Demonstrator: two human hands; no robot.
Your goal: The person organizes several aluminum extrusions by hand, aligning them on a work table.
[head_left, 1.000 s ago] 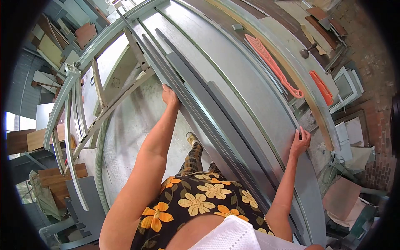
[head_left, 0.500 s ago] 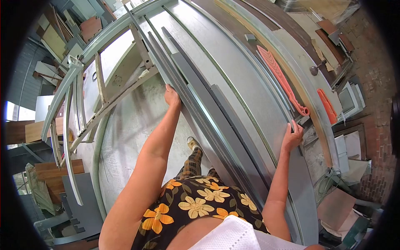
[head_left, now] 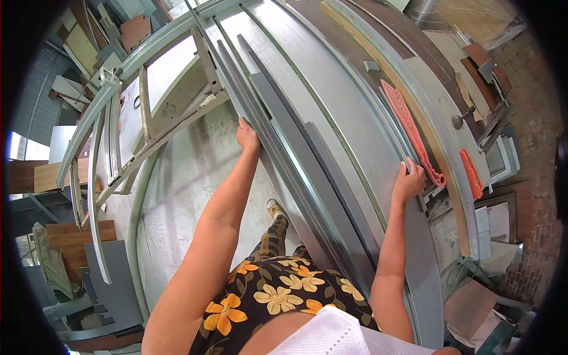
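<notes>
The orange push stick point(head_left: 405, 121) lies just beyond the right hand point(head_left: 408, 182), on the side away from the long grey strips point(head_left: 269, 97). Its long axis slants from upper left to lower right, roughly along the strips, and its ringed end is beside the right fingers, which are clearly nearer to it than the left hand point(head_left: 248, 136). The right thumb and forefinger stand slightly apart at the tips; whether they pinch the thin dark piece beside them cannot be told. Across the metal table point(head_left: 355, 118), the left hand rests against the outer edge of the strips, its thumb uppermost and its other fingertips hidden, so its grip is unclear.
</notes>
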